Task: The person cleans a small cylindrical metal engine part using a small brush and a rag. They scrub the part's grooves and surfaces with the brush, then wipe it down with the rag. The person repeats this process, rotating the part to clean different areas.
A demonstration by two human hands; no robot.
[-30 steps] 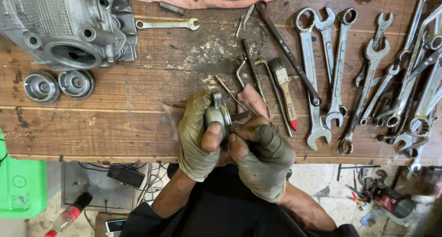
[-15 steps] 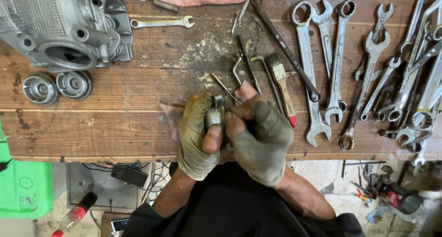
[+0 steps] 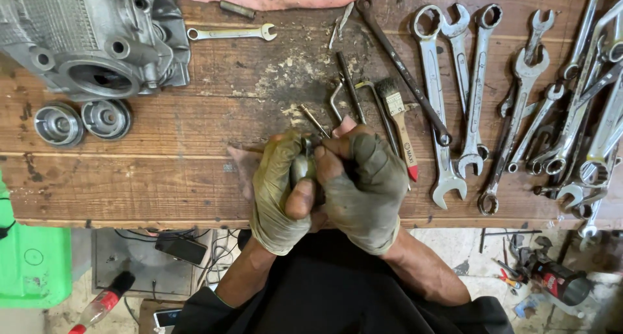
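Here, head view, one entry per item.

Metal part (image 3: 301,168): small, round, grey, held upright on edge between the two hands, above the near edge of the wooden bench (image 3: 162,178) and roughly at the middle of its width. Its flat faces turn left and right; its thin rim runs away from the person toward the far edge. Only a sliver shows between the gloves.

Left hand (image 3: 276,191): worn olive fingerless glove. Fingers wrapped round the part from the left, bare thumb pressed across its near side; clamped on it.

Right hand (image 3: 363,185): grey fingerless glove. Fingers curled shut against the right face of the part, fist closed. Whether a slim tool is pinched inside cannot be told. Both hands touch the part; the left carries it, the right bears on it.

Change from a second back: the right hand has closed in from the lower right to sit tight against the left, and the dark strip seen under its fingers then is now hidden. The part shows far less of its face. The left hand has held its grip.

Surroundings: aluminium engine casting (image 3: 91,39) at the far left corner, two round caps (image 3: 81,121) beside it; small paintbrush (image 3: 399,123) and bent rods just beyond the hands; row of spanners (image 3: 519,94) toward the right edge.
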